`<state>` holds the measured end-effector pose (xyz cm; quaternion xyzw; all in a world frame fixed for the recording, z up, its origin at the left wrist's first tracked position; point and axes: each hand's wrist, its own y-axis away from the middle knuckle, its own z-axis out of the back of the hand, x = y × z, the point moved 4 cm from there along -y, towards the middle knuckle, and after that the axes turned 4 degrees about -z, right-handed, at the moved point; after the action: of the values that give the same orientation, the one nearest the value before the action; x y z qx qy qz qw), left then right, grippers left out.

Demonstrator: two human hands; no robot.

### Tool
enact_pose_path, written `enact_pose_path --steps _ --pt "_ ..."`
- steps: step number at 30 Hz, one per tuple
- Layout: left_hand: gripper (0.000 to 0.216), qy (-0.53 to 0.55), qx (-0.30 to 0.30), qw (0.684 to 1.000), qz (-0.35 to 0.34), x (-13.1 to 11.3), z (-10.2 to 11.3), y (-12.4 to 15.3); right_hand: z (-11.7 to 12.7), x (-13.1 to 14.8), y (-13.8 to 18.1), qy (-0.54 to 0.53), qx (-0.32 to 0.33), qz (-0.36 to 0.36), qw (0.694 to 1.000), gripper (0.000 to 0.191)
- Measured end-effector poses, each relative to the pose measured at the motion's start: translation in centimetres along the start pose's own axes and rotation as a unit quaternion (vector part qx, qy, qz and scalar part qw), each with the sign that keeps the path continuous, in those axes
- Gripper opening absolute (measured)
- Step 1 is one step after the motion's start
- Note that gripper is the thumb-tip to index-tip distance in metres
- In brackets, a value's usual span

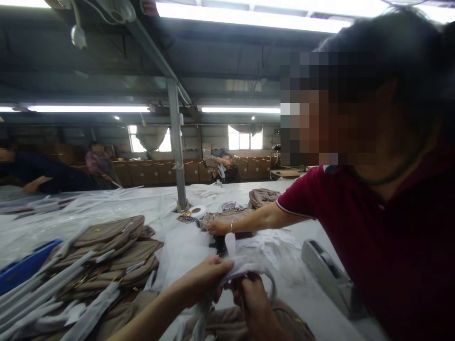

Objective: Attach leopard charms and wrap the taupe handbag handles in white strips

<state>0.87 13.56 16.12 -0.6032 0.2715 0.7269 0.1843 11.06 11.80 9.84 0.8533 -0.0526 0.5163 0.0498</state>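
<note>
My left hand (213, 271) is closed, thumb on top, on a bag strap (249, 268) that is partly covered in thin white wrapping. My right hand (256, 297) grips the same strap just to the right and lower down. Between and beyond my hands the strap bends in a loop. A small white rounded tab (230, 244) stands up behind my left fingertips. Below my hands lies a taupe bag (227, 322), cut off by the lower edge of the view. Some of my fingers are hidden behind the wrapping.
Taupe bags with wrapped straps (117, 246) are piled at left, beside a blue bin (28, 265). A co-worker in a dark red shirt (341, 208) reaches across to another bag (213, 219). A grey tape dispenser (329, 270) stands at right; a metal post (176, 142) rises beyond.
</note>
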Motion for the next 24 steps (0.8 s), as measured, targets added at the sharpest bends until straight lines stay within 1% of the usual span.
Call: enact_pose_path --steps 2,5,7,9,10,12,14,15,16,18,20,22,24 --pt "0.041 0.004 -0.038 0.999 -0.003 0.0 0.6 0.0 0.4 -0.2 0.2 0.027 0.013 -0.013 0.999 0.03" --pt "0.042 0.013 -0.04 0.998 -0.037 -0.3 1.0 -0.6 1.0 -0.4 0.7 0.048 0.046 -0.034 0.997 0.048" --pt "0.042 0.019 -0.051 0.998 -0.041 -0.4 1.2 -1.0 1.6 -0.2 1.2 0.048 0.031 -0.027 0.998 0.054" --pt "0.041 0.027 -0.067 0.997 -0.033 -0.5 1.3 -1.3 1.9 0.3 1.8 0.042 0.02 -0.003 0.999 0.05" --pt "0.04 0.031 -0.072 0.997 -0.029 -0.6 1.4 -1.4 1.9 0.6 2.2 0.039 0.031 0.012 0.999 0.045" --pt "0.04 0.041 -0.075 0.996 -0.026 -0.9 1.4 -1.4 1.7 1.4 2.8 0.019 0.076 0.045 0.996 0.038" --pt "0.039 0.049 -0.072 0.996 -0.03 -1.1 1.3 -1.3 1.5 2.3 3.2 0.005 0.112 0.084 0.99 0.039" --pt "0.039 0.05 -0.072 0.996 -0.035 -1.2 1.2 -1.3 1.4 2.9 3.2 0.019 0.121 0.101 0.987 0.041" --pt "0.038 0.049 -0.073 0.995 -0.041 -1.3 1.2 -1.3 1.4 3.5 3.2 0.048 0.119 0.117 0.985 0.039" --pt "0.037 0.044 -0.078 0.994 -0.06 -1.5 1.1 -1.5 1.4 4.9 2.8 0.132 0.091 0.159 0.974 0.029" --pt "0.036 0.034 -0.089 0.991 -0.09 -1.7 1.2 -1.9 1.1 6.6 2.3 0.191 0.054 0.193 0.961 0.029" --pt "0.037 0.02 -0.108 0.986 -0.126 -2.1 1.3 -2.2 0.5 7.9 1.7 0.184 0.042 0.189 0.964 0.032" --pt "0.039 0.005 -0.131 0.979 -0.154 -2.6 1.5 -2.4 -0.4 8.4 1.0 0.135 0.054 0.142 0.979 0.033"
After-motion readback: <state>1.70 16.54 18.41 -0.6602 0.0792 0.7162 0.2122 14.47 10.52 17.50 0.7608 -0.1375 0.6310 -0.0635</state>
